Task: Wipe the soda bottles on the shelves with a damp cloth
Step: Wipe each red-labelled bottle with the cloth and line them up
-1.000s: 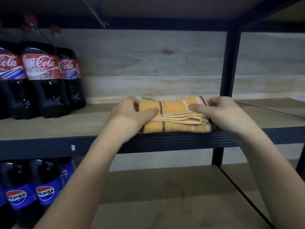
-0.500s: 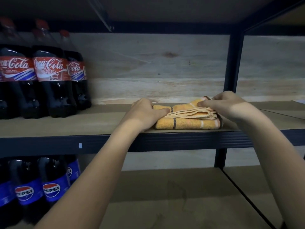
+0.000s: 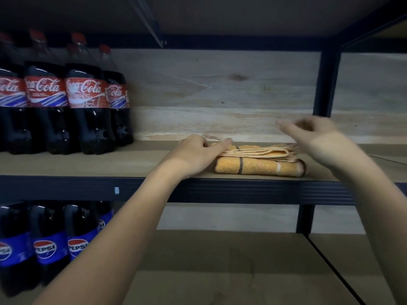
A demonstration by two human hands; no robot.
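The right hand [image 3: 317, 139] is lifting off the cloth [image 3: 257, 160] now, where half a second ago it was pinching the top fold, and it is blurring as it goes; the camera is also swinging a touch to the left, bringing more bottles into sight. From the head view, that right hand is hovering just above the right end of the cloth, fingers loosely spread and relaxed, holding nothing, though the blur is making the fingertips hard to read. The left hand [image 3: 196, 154] is resting against the left end of the cloth, its thumb lying flat along the top fold and pressing down on it; the other fingers are reaching behind the cloth, where their lie cannot be told. The cloth itself, orange with dark and pale stripes, is sitting folded in a thick stack between the two hands, on the middle shelf [image 3: 88, 164] close to its front edge. Well off to the left of the left hand, on that same shelf, the Coca-Cola bottles [image 3: 86, 106] are standing upright in a tight group, red caps up and labels facing out. Below the left forearm, down on the lower shelf [image 3: 220, 260], the Pepsi bottles [image 3: 48, 245] are standing upright too, blue labels showing. Behind the right hand, a dark upright post [image 3: 326, 82] of the rack is rising against the pale wooden back panel [image 3: 220, 84].
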